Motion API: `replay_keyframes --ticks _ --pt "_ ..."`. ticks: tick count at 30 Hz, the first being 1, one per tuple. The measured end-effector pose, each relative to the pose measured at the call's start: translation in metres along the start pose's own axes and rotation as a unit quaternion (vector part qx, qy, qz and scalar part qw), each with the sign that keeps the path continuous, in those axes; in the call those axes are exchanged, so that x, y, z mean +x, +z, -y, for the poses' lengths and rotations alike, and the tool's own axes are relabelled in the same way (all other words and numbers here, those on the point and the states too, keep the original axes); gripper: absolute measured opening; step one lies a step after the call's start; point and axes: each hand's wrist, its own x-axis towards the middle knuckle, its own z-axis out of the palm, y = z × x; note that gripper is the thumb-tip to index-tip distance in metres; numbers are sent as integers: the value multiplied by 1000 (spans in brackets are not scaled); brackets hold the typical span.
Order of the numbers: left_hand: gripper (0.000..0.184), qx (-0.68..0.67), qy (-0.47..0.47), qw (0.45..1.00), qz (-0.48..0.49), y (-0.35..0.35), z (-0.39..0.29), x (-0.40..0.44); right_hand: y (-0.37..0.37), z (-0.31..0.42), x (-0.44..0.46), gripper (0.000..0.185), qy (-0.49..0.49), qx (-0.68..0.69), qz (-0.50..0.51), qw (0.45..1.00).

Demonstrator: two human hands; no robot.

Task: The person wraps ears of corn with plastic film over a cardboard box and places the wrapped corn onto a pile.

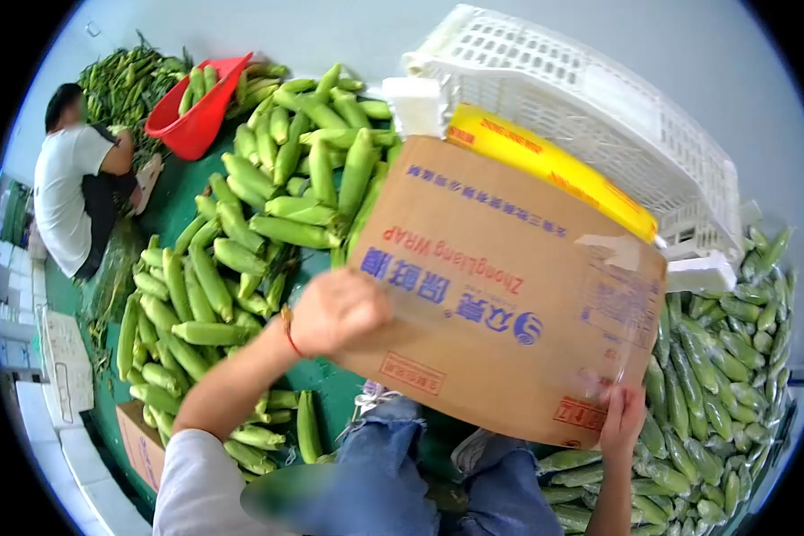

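Across my lap lies a brown cardboard box panel (500, 295) printed with blue and red lettering, tilted, its far edge against a yellow roll (554, 170). My left hand (344, 313) is closed in a fist over the panel's left edge, slightly blurred; what its fingers hold, if anything, is hidden. At the lower right edge, my right hand (623, 420) has its fingers pressed together against the panel. A glossy, see-through sheen shows on the cardboard near these fingers, but I cannot make out what they pinch.
Unwrapped green corn cobs (214, 286) are heaped on the left, film-wrapped cobs (715, 384) on the right. White plastic crates (590, 89) stand behind the roll, between white foam blocks (415, 107). At the far left, a person (71, 188) crouches near a red basin (196, 116).
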Motion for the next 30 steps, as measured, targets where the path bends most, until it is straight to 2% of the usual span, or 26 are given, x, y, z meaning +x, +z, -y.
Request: replay_keyframes --ticks 2,5,7,8,10,12,15,17,18,19,21,22,23,24,25,26,27,29,30 --pt "18 -15 -45 999 -23 12 -40 -43 4 7 -41 7 37 36 47 998" --pt "21 -48 -176 978 -104 37 -98 -89 7 3 -75 7 54 32 80 995" --pt "25 -47 -297 942 -151 56 -123 -121 10 4 -75 7 39 -3 85 996" --pt "30 -58 -422 882 -204 76 -116 -133 11 5 -74 7 25 -27 83 996" --pt "40 -76 -642 702 -300 136 -92 -164 11 1 -70 8 6 -61 94 994" --pt "56 39 -573 817 -54 208 -39 -226 17 4 -67 8 38 -35 90 995" --pt "71 -27 -712 699 -62 244 1 -230 17 12 -64 7 57 -32 81 995" --pt "70 -169 -750 624 -138 259 14 -239 16 10 -67 7 48 -74 78 993" --pt "64 -278 -739 575 -216 256 13 -265 18 15 -67 6 95 -32 68 993" --pt "58 -380 -713 513 -291 252 17 -288 17 14 -66 6 83 -39 65 994" --pt "42 -472 -697 436 -319 208 7 -280 16 11 -69 6 64 -50 66 994" --pt "33 -469 -718 430 -280 143 -18 -251 16 12 -70 5 67 -50 63 995" --pt "28 -534 -687 377 -318 114 -34 -246 15 15 -72 5 81 -33 58 994" --pt "35 -479 -728 386 -301 78 -53 -229 16 19 -72 5 93 -16 51 994" --pt "45 -480 -681 418 -361 52 -71 -206 17 25 -74 5 106 2 43 993" --pt "60 -485 -661 426 -383 28 -81 -192 19 33 -75 4 120 49 18 991" --pt "71 -502 -611 483 -376 3 -84 -172 21 34 -77 3 80 -4 5 997" --pt "80 -498 -547 601 -301 -33 -76 -142 19 33 -81 3 -1 -119 -16 993" --pt "80 -451 -524 687 -225 -44 -71 -112 21 45 -78 3 -5 -131 -32 991"
